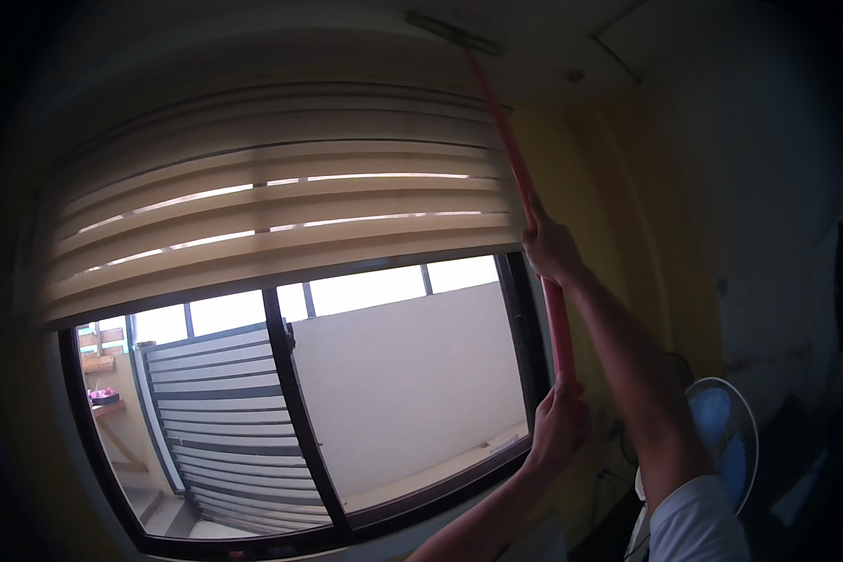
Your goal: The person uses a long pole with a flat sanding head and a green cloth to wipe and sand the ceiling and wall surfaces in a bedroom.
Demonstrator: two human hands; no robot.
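Observation:
A long red pole (501,122) rises at a slant toward the ceiling. At its top is a narrow, flat bar-shaped head (454,34); the dim light hides whether this is a mop, a broom or a squeegee. The head is close to the ceiling, and I cannot tell if it touches. My right hand (552,248) is wrapped around the pole at about its middle, with the arm raised. Lower down, my left hand (560,426) grips the pole near its bottom end. Both hands are just right of the window frame (525,328).
A striped beige roller blind (281,211) covers the window's upper part. Through the glass are a slatted metal gate (229,412) and a pale wall (412,384). A standing fan (726,436) with blue blades is at the lower right, near my right elbow. Yellow wall (618,206) lies behind.

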